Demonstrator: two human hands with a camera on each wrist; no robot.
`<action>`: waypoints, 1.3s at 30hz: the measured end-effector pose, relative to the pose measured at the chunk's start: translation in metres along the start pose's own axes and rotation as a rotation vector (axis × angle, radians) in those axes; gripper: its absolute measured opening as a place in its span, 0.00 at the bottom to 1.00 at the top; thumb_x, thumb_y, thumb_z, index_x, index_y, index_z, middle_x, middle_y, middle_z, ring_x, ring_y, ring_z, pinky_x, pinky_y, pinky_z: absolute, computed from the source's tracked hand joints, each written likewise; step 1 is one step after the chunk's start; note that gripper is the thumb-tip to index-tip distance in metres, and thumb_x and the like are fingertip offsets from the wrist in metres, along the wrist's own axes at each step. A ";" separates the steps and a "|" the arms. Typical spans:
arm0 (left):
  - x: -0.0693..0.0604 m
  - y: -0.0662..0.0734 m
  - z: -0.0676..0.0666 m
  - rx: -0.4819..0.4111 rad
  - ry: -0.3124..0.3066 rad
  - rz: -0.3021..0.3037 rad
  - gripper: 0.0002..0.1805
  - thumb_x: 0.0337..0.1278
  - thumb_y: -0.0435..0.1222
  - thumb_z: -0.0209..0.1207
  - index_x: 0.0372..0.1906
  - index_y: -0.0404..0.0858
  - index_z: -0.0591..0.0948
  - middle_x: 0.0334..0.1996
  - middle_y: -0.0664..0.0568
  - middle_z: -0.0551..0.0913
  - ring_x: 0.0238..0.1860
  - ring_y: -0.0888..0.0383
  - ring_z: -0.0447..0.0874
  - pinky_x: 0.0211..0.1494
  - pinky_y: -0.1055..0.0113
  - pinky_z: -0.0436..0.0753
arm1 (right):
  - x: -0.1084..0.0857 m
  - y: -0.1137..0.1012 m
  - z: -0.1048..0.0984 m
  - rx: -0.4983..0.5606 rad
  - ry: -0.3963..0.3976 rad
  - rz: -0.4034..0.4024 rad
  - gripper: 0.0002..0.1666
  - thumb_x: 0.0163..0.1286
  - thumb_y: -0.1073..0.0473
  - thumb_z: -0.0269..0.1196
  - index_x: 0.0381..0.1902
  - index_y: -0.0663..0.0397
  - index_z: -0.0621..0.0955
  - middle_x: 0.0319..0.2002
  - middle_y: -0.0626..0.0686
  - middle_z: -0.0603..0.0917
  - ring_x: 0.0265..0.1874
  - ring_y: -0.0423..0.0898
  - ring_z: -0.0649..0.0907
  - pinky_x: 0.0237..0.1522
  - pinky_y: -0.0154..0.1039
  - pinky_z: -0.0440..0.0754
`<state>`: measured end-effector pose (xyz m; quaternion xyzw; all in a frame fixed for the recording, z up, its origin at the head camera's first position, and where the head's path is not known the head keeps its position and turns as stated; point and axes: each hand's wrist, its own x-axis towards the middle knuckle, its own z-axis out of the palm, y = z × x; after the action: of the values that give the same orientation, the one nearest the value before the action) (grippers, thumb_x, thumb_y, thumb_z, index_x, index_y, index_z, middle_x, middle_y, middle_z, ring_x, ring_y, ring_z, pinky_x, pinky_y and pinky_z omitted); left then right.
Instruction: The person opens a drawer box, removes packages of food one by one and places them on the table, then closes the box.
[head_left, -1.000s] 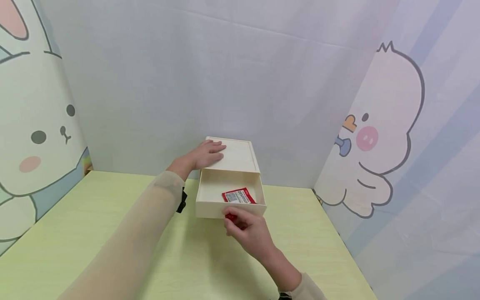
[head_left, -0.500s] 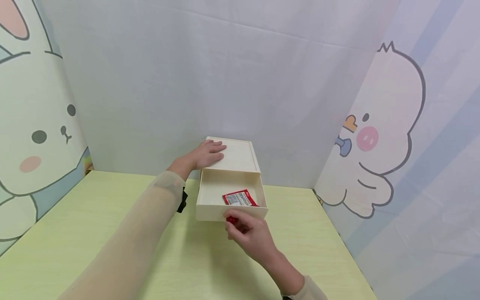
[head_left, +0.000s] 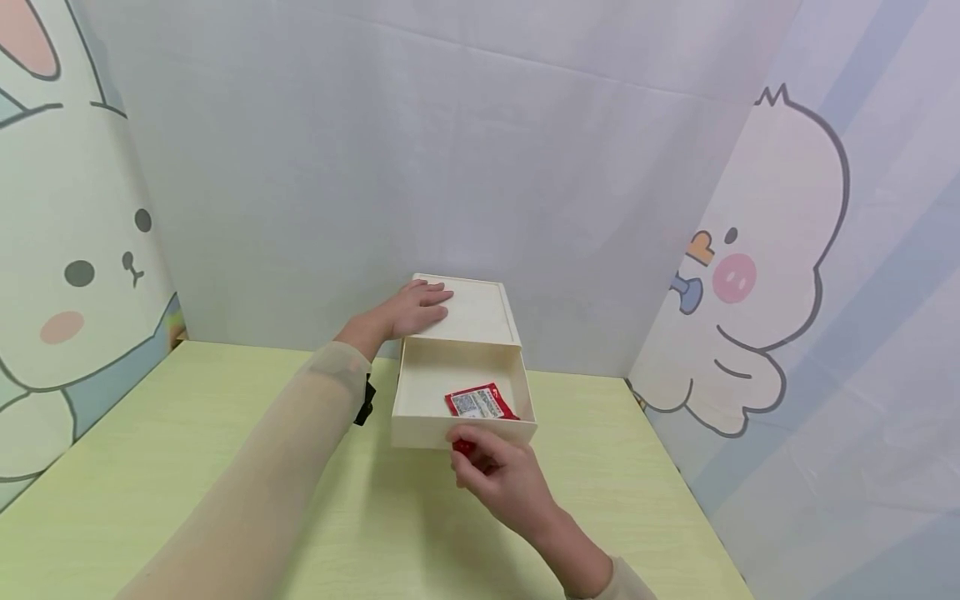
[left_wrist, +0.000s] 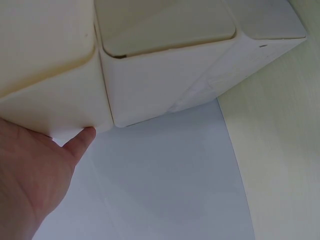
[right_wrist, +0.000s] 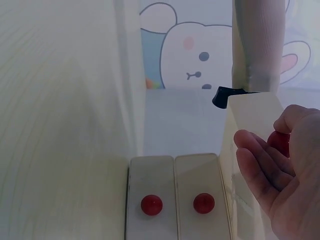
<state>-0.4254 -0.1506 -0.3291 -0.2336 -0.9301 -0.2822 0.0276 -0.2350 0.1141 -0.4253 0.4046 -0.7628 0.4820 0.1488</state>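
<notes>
A white drawer cabinet (head_left: 478, 310) stands at the back of the table, its top drawer (head_left: 420, 432) pulled out. Inside that drawer, near its front wall, lies a red and white packet (head_left: 480, 403). My left hand (head_left: 414, 313) rests on the cabinet's top with fingers spread; the left wrist view shows this hand (left_wrist: 40, 172) against the cabinet's edge. Thumb and fingers of my right hand (head_left: 510, 479) pinch the drawer's red knob (head_left: 464, 448), also visible in the right wrist view as a knob (right_wrist: 280, 143) partly hidden by the hand (right_wrist: 295, 175).
Two lower drawers, both closed, show red knobs (right_wrist: 151, 205) in the right wrist view. Pale curtain (head_left: 300, 167) hangs behind the cabinet, with cartoon animals on the side walls. Light yellow-green table surface (head_left: 600, 467) extends around the cabinet.
The top drawer has come out slightly farther toward me, the packet and my right hand moving along with it. My left hand has stayed in place.
</notes>
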 end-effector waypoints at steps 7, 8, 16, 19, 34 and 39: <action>0.000 0.001 0.001 -0.005 0.002 0.002 0.35 0.86 0.49 0.43 0.87 0.41 0.63 0.90 0.42 0.56 0.91 0.37 0.41 0.91 0.35 0.46 | -0.003 -0.005 -0.002 -0.004 -0.022 0.016 0.13 0.74 0.71 0.69 0.53 0.57 0.87 0.31 0.49 0.87 0.26 0.30 0.83 0.28 0.32 0.89; 0.000 0.001 0.001 -0.007 0.003 0.002 0.35 0.86 0.49 0.43 0.87 0.41 0.63 0.90 0.42 0.56 0.91 0.37 0.41 0.91 0.35 0.45 | -0.003 -0.005 -0.002 -0.006 -0.023 0.014 0.13 0.74 0.71 0.69 0.54 0.57 0.87 0.32 0.49 0.87 0.26 0.30 0.83 0.28 0.32 0.89; -0.001 0.001 0.000 -0.010 0.004 0.003 0.35 0.85 0.49 0.43 0.87 0.41 0.63 0.90 0.42 0.56 0.91 0.36 0.41 0.92 0.36 0.44 | -0.006 -0.006 -0.001 -0.022 -0.039 0.019 0.13 0.74 0.70 0.70 0.54 0.54 0.87 0.32 0.47 0.87 0.26 0.30 0.83 0.28 0.31 0.89; -0.001 0.001 0.000 -0.016 0.005 0.001 0.35 0.85 0.48 0.44 0.87 0.41 0.64 0.89 0.42 0.56 0.91 0.36 0.41 0.92 0.36 0.45 | -0.008 -0.006 -0.001 -0.027 -0.040 0.004 0.15 0.74 0.70 0.69 0.54 0.51 0.87 0.32 0.47 0.87 0.26 0.30 0.83 0.28 0.31 0.89; -0.003 0.004 -0.001 -0.014 0.010 0.002 0.34 0.85 0.48 0.44 0.87 0.40 0.65 0.89 0.41 0.57 0.91 0.36 0.42 0.92 0.36 0.45 | -0.013 -0.007 -0.002 -0.051 -0.047 -0.008 0.18 0.74 0.71 0.69 0.54 0.45 0.87 0.33 0.46 0.87 0.27 0.29 0.82 0.29 0.30 0.89; -0.004 0.004 -0.002 -0.019 0.006 0.000 0.34 0.85 0.47 0.44 0.86 0.40 0.65 0.89 0.41 0.57 0.91 0.36 0.42 0.92 0.36 0.45 | -0.015 -0.007 -0.002 -0.060 -0.053 -0.011 0.18 0.73 0.71 0.69 0.54 0.44 0.87 0.34 0.46 0.86 0.27 0.29 0.82 0.30 0.29 0.89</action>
<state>-0.4204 -0.1497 -0.3262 -0.2328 -0.9274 -0.2915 0.0280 -0.2208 0.1210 -0.4292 0.4166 -0.7785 0.4471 0.1432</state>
